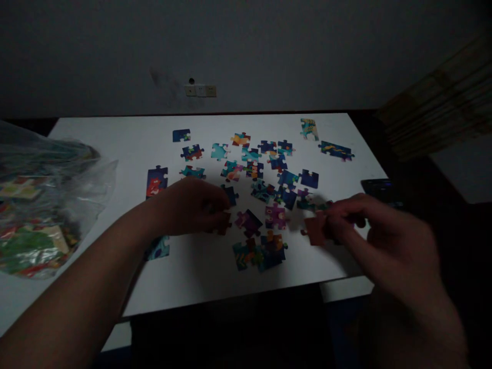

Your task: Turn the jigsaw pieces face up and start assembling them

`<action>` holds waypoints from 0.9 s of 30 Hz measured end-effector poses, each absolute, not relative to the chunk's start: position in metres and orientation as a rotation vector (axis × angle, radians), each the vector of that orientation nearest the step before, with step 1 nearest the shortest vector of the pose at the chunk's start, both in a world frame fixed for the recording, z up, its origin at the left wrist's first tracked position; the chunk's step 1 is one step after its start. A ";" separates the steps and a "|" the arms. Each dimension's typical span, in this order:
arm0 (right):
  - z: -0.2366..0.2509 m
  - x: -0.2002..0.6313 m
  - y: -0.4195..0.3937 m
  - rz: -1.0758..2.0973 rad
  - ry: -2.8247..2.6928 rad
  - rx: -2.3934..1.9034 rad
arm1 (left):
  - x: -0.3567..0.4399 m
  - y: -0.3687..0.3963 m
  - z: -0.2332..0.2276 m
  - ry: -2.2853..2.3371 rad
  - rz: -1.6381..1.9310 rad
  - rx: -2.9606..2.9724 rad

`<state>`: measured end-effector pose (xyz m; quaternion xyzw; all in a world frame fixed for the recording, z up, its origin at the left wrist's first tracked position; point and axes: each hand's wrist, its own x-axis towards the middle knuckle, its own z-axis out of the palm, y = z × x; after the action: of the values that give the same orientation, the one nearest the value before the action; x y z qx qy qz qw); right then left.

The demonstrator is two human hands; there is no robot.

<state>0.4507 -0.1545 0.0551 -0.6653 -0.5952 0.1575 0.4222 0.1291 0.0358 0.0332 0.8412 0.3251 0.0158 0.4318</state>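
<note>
My left hand (pixel 184 207) is over the left middle of the table, fingers closed on a dark reddish puzzle piece (pixel 221 225). Held between the thumb and fingers of my right hand (pixel 388 238) is a brownish-red puzzle piece (pixel 315 231); its right part is covered by the fingertips. Between the hands lie a purple piece (pixel 275 217) and a dark purple piece (pixel 249 222). Closer to me, a few pieces overlap around an orange and blue piece (pixel 273 248). A red and blue joined strip (pixel 157 180) runs partly under my left arm.
Several loose puzzle pieces (pixel 250 154) are spread over the white table (pixel 126 138). Clear plastic bags (pixel 88 179) with colourful contents stand at the left. A joined blue strip (pixel 335 150) is at the far right. A dark phone-like object (pixel 378 187) sits by the right edge.
</note>
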 end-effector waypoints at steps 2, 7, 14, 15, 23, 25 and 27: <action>0.032 0.452 -0.164 0.400 -1.675 -1.722 | 0.129 0.036 0.035 0.805 0.037 2.233; 0.007 0.434 -0.180 0.136 -1.856 -1.749 | 0.131 0.029 0.041 0.677 0.116 2.562; 0.005 0.387 -0.191 0.333 -2.149 -1.655 | 0.150 -0.006 0.039 0.319 0.055 2.549; 0.006 0.384 -0.191 0.334 -2.166 -1.658 | 0.152 -0.009 0.037 0.306 0.029 2.572; 0.013 0.393 -0.197 0.322 -2.181 -1.538 | 0.155 -0.011 0.032 0.260 -0.012 2.601; 0.012 0.396 -0.202 0.320 -2.177 -1.508 | 0.155 -0.011 0.033 0.251 -0.020 2.580; 0.010 0.397 -0.207 0.286 -2.156 -1.499 | 0.156 -0.012 0.033 0.252 -0.009 2.563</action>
<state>0.3973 -0.2066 0.0102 -0.5499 -0.7908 0.1047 0.2475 0.1559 -0.0124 0.0326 0.9555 0.0938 -0.0034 0.2795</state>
